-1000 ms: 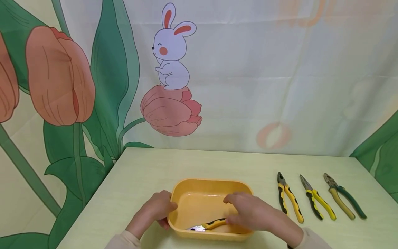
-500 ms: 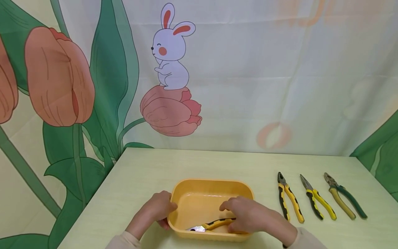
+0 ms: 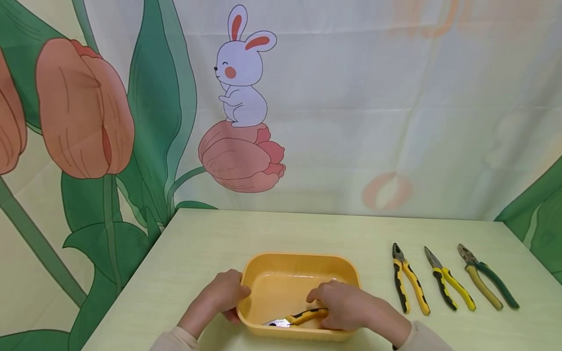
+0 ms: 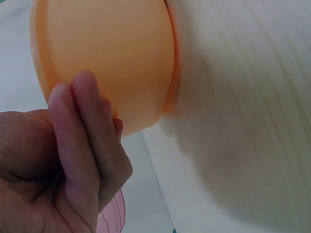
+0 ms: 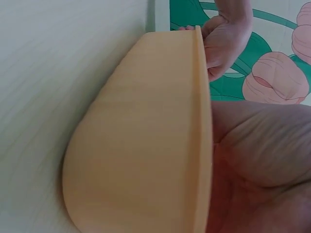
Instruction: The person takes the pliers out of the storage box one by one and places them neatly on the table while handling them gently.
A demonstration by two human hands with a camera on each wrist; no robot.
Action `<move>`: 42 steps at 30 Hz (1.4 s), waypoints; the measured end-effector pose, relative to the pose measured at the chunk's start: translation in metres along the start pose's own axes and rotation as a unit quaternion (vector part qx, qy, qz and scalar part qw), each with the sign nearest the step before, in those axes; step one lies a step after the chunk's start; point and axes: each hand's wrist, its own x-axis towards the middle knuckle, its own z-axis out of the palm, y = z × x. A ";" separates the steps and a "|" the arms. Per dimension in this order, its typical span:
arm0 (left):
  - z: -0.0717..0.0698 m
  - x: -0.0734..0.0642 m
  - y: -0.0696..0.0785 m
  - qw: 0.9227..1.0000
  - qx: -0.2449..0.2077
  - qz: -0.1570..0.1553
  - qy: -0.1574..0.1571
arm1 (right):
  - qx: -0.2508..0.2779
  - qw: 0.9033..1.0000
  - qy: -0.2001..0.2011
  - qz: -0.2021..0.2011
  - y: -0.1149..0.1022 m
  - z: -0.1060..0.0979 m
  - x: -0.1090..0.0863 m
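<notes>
A yellow plastic basin [image 3: 303, 265] stands on the table. My left hand [image 3: 226, 292] grips its left rim, thumb over the inside; in the left wrist view the fingers [image 4: 87, 116] lie against the outer wall. Pliers [image 3: 303, 317] with yellow-and-black handles lie in the basin along its near wall, metal head to the left. My right hand [image 3: 344, 304] reaches over the basin's right side and holds the handle ends, which it partly covers. In the right wrist view the basin wall hides the fingertips of this hand [image 5: 267, 160].
Right of the basin, three more pliers lie in a row: yellow-and-black combination pliers [image 3: 410, 280], yellow-and-black long-nose pliers [image 3: 448, 280] and worn green-and-tan pliers [image 3: 487, 278]. A cloth backdrop [image 3: 333, 122] with a rabbit and tulips hangs behind the table [image 3: 210, 234].
My right hand has shifted slightly left and lower over the pliers' handles in the basin. The pliers and my left hand on the rim have hardly moved.
</notes>
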 end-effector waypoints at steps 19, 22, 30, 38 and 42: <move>-0.001 -0.002 0.002 1.000 0.000 -0.002 0.001 | -0.032 0.999 0.015 -0.011 0.005 0.012 0.006; -0.001 -0.002 0.002 1.000 -0.001 -0.001 0.001 | -0.033 0.999 0.016 -0.015 0.005 0.013 0.006; 0.000 -0.003 0.002 1.000 -0.001 0.005 0.002 | -0.037 0.999 0.016 -0.023 0.008 0.013 0.008; 0.000 -0.003 0.002 1.000 -0.005 0.011 -0.001 | -0.037 0.999 0.017 -0.020 0.011 0.014 0.011; 0.000 -0.002 0.001 1.000 -0.006 0.012 0.000 | -0.042 0.998 0.025 -0.029 0.012 0.015 0.011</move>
